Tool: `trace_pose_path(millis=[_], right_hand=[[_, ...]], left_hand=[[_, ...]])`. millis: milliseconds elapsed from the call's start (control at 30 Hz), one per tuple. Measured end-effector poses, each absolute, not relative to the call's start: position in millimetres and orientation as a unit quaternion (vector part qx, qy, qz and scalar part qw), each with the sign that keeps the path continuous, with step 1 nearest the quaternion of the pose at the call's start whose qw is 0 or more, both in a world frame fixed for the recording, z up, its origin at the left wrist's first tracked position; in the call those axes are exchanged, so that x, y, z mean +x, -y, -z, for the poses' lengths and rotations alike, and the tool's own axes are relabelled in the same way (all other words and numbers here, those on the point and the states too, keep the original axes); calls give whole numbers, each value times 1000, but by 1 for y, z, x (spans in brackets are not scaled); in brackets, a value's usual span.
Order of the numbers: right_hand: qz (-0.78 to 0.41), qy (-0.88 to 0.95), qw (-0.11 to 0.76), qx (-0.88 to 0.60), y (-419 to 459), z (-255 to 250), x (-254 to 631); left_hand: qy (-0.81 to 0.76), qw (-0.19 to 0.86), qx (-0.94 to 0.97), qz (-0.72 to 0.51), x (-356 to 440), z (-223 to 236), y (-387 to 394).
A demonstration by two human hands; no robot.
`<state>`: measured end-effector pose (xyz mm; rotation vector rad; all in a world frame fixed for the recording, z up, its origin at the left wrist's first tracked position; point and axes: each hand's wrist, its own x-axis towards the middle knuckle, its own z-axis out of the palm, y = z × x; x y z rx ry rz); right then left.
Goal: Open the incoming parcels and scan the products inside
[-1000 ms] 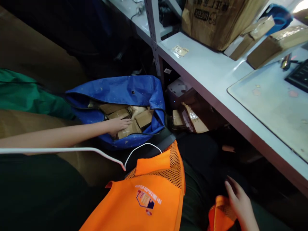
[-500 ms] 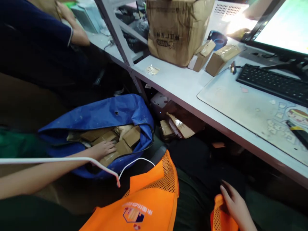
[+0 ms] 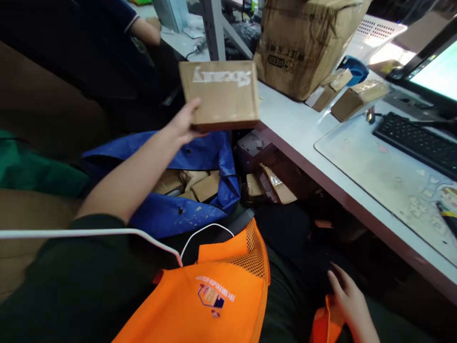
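My left hand [image 3: 185,125] grips a brown cardboard box [image 3: 224,93] by its near left edge, with the thumb on the face that carries white lettering. The box is in the air above the open blue bag [image 3: 174,214], beside the desk edge. Inside the bag lie several more small cardboard boxes [image 3: 207,186]. Low on the right, my right hand [image 3: 348,295] rests near the orange vest's [image 3: 246,281] side flap, its visible fingers loosely apart and nothing seen in them.
On the white desk [image 3: 285,119] stand a large carton [image 3: 303,45], two small boxes, a keyboard [image 3: 417,143], a desk mat and a monitor. Opened packages [image 3: 280,186] lie under the desk. A white cable [image 3: 89,233] crosses in front of me. Another person's arm [image 3: 146,31] shows at upper left.
My left hand has come up out of the blue bag with a cardboard box and moved toward the desk edge. My right hand stays low at right. The camera view has shifted slightly.
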<state>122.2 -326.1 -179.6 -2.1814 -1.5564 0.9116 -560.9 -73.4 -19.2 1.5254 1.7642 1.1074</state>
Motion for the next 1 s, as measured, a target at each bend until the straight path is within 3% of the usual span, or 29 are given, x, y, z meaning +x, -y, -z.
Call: trace_pose_path(millis=[33,100,200,300,367,433,533,633,800,1000], right_hand=[[-315,541,155,-764,328,174,120],[-312,530,152,-774,336,166,119],[-319,495,140,-796,353,159,122],[-329,466,135,-810,370,163,130],[-338,448,134,-817,377,172,134],[-352,433,134,-819,380,183,135],[-383,443,136,-799,371,196,131],[-393,484,135,-770,350,199,124],[-372,536,130,-746,325,187,124],[-374,504,130,-767,328,192,140]], left_hand=[[-624,373,531,-436,-533,20,39],[-567,456,491,-479,-487,22,-18],[-512,412,564,-500,-457,42,-49],[-592,196,644,-443,-472,90,0],[-691,114,644,-308,-489,133,63],[-742,136,637,-159,-502,178,127],[-750,176,635,-58,-507,236,188],[-760,186,623,1,-503,265,197],[-768,181,615,15,-526,232,182],[-821,89,549,-125,-607,82,231]])
